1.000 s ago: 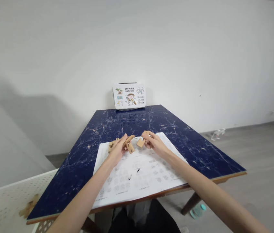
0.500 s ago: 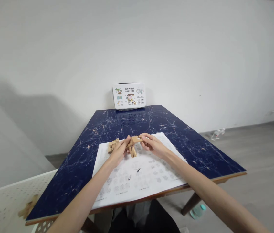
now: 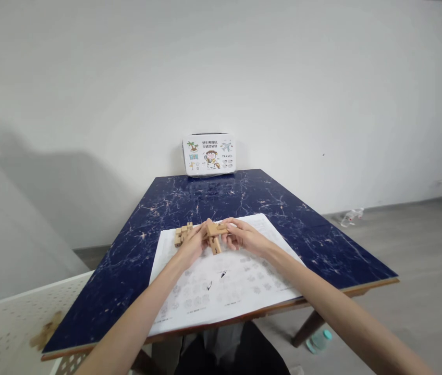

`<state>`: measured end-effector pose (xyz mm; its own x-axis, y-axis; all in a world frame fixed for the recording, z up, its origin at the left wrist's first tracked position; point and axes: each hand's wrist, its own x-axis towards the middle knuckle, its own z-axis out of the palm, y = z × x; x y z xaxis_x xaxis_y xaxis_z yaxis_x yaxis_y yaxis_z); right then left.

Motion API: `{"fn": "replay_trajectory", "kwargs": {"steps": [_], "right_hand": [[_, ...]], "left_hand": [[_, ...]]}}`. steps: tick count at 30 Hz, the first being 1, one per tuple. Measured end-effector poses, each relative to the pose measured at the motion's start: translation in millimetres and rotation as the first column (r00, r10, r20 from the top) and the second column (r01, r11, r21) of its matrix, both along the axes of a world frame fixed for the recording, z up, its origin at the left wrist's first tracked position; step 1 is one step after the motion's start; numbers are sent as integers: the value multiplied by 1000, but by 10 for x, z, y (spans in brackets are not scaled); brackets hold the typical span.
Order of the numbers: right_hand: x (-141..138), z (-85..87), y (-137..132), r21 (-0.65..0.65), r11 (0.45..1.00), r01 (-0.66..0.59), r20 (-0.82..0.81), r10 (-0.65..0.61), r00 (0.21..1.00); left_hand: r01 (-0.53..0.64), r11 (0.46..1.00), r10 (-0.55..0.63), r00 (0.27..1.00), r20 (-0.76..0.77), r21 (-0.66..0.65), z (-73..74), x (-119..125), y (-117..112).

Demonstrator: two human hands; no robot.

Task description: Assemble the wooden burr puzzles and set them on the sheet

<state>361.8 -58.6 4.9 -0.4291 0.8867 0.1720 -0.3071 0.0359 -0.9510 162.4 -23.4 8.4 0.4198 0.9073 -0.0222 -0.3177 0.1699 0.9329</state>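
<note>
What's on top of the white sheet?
Wooden blocks cluster at the far left of the sheet, partly hidden by the left hand. Two dark spots show nearer its middle: marks or objects, unclear. That hand, the right hand and the held pieces cover what's beneath.

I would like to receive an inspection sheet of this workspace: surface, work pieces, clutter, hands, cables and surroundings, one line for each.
Surface: blue marble-patterned table; printed paper on its near part.
Work pieces: wooden pieces between the hands; wooden blocks on the paper, beside the left hand.
Clutter: white case with cartoon print, standing at the far edge.
Hands: left hand and right hand both hold the wooden pieces.
Cables: none identifiable.
Surroundings: white perforated surface at left, with brown items, blurred; bottle with teal cap on the floor.
</note>
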Motion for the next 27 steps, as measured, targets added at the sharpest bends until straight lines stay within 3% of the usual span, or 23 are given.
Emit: {"fn": "replay_trajectory", "kwargs": {"steps": [8,20,27], "right_hand": [[-38,-89,8,74,997,11,140,-21,990],[-71,26,-109,221,975,4,173,-43,984],[-139,0,-100,253,967,13,222,-71,973]], "left_hand": [[124,992,-124,985,116,9,91,-37,-43],[44,986,-9,976,218,-160,38,-11,-1],[127,985,-93,960,265,-117,72,44,-26]]}}
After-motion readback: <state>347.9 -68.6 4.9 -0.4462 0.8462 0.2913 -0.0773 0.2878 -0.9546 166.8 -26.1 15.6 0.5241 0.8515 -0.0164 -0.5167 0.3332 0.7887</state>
